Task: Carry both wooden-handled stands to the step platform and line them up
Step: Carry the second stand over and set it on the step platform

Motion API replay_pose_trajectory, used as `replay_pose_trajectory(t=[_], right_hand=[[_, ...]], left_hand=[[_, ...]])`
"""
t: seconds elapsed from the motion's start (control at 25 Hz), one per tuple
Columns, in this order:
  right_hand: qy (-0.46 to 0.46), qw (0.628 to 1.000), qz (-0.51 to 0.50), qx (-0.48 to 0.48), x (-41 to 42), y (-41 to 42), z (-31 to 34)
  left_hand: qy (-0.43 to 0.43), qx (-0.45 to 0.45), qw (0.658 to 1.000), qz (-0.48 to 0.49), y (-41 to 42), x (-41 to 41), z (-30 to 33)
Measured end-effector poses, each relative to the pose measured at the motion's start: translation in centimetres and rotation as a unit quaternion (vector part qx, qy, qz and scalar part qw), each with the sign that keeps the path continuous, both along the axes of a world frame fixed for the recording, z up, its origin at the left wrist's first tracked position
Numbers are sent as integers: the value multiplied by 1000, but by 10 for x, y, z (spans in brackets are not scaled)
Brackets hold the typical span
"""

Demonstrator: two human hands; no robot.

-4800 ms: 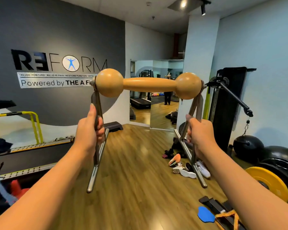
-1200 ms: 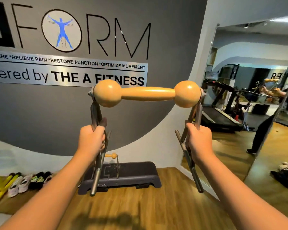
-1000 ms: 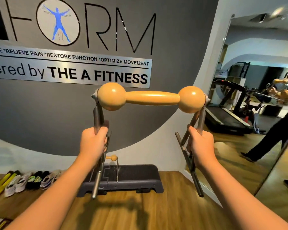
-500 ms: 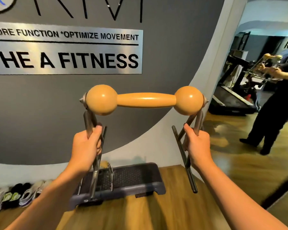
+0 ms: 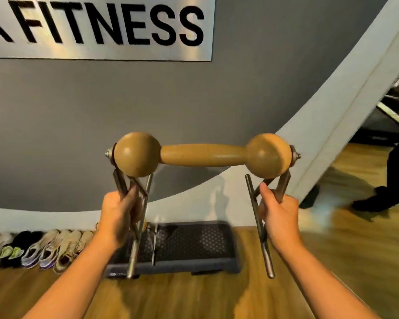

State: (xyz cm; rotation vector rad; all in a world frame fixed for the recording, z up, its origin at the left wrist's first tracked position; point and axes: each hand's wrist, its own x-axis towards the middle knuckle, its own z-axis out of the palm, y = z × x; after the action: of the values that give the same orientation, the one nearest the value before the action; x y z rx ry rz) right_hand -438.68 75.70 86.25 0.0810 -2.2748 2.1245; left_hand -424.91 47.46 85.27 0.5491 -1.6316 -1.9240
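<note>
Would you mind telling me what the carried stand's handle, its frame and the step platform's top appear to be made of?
Handle: likely varnished wood, judging by its tan colour and soft sheen. Frame, gripped by the left hand and right hand: bare metal, probably steel, grey with dull glints. Step platform: apparently dark moulded plastic or rubber, with a matte dotted texture.

Even indoor light, glare on the wall sign (image 5: 97, 31), motion blur, wide-angle edge bending.

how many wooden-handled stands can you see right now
2. One stand is held up by the left hand and right hand; another stand, partly hidden, sits on the step platform.
</note>
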Motion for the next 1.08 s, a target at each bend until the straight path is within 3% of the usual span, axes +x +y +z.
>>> replay_pose_trajectory(t=[0.12, 0.28, 0.48, 0.8, 1.08], right_hand=[[-21, 1000, 19, 4, -52, -20, -53], [-52, 998, 21, 19, -123, -53, -147], [-70, 997, 23, 9, -181, -101, -258], [-116, 993, -7, 32, -228, -128, -436], [-131, 987, -56, 69, -227, -115, -566]], left_hand=[[-50, -25, 998, 43, -20, -43, -50], [-78, -79, 993, 30, -50, -100, -140], [-102, -79, 991, 34, -92, -164, -251], [-106, -65, 990, 73, -112, -221, -427], [-117, -18, 993, 26, -102, -236, -562]])
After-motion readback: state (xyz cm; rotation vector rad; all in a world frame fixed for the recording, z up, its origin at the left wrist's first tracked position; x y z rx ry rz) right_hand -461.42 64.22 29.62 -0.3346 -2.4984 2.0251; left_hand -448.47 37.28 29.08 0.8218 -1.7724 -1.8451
